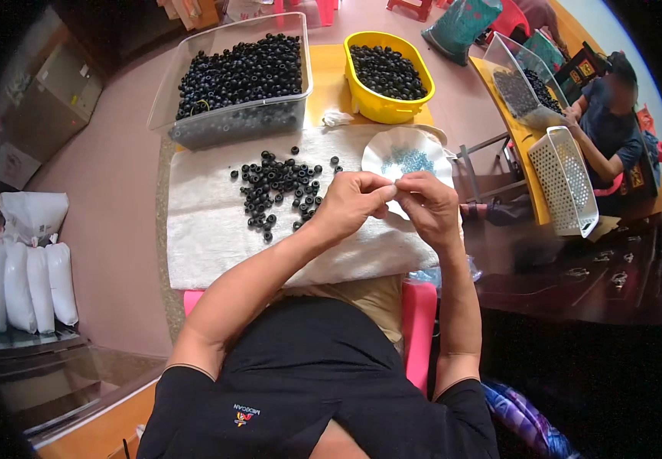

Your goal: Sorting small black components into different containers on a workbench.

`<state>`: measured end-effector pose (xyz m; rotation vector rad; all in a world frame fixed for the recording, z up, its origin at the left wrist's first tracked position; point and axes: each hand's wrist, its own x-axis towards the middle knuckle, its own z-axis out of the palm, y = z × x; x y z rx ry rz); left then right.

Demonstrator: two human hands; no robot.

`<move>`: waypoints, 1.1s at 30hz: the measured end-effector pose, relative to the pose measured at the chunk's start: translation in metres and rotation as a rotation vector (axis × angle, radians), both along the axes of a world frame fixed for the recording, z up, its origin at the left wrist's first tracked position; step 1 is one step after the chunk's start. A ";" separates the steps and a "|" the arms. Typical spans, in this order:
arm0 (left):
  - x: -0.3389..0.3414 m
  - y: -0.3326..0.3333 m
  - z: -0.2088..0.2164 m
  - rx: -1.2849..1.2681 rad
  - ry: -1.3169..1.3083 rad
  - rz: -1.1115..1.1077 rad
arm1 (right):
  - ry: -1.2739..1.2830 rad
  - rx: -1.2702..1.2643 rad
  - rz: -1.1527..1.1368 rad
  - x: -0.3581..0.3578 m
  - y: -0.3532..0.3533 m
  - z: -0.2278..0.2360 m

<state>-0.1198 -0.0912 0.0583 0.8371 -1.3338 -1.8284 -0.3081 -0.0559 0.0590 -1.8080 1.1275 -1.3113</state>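
My left hand (352,203) and my right hand (432,208) meet fingertip to fingertip over the right side of the cloth-covered table. Both are closed in a pinch; whatever sits between the fingers is too small and covered to name. Just beyond them lies a round white dish (377,147) bearing a heap of tiny clear-blue pieces (409,161). Left of my left hand, a loose spread of small round black parts with holes (277,182) rests on the pale cloth (208,243).
Behind the cloth stand a clear plastic bin (239,126) and a yellow tub (388,109), both full of black parts. At right, another person (606,115) works by a clear bin (510,88) and a white perforated basket (564,183). White sacks (21,283) line the left.
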 end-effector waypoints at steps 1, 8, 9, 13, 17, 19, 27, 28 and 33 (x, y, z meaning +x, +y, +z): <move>-0.002 -0.001 -0.001 -0.030 -0.025 0.013 | -0.011 0.010 -0.001 0.000 0.000 -0.001; -0.009 -0.002 -0.002 -0.214 -0.155 0.093 | -0.109 0.296 -0.082 0.001 -0.003 0.000; -0.010 -0.001 -0.003 -0.215 -0.156 0.093 | -0.110 0.295 -0.083 0.001 -0.003 -0.001; -0.018 0.003 -0.006 -0.340 -0.159 0.206 | -0.276 0.373 -0.070 0.000 -0.005 -0.006; -0.019 0.003 -0.003 -0.522 -0.267 0.287 | -0.267 0.348 -0.098 -0.003 -0.006 -0.014; -0.018 0.003 -0.002 -0.527 -0.285 0.290 | -0.218 0.324 -0.106 -0.002 -0.006 -0.015; -0.016 -0.009 -0.007 -0.470 -0.397 0.215 | 0.081 -0.071 -0.144 -0.003 -0.009 -0.021; -0.016 -0.010 -0.007 -0.448 -0.402 0.204 | 0.102 -0.095 -0.159 -0.002 -0.009 -0.021; -0.017 -0.012 -0.012 -0.398 -0.415 0.168 | 0.303 -0.243 -0.206 -0.006 -0.012 -0.018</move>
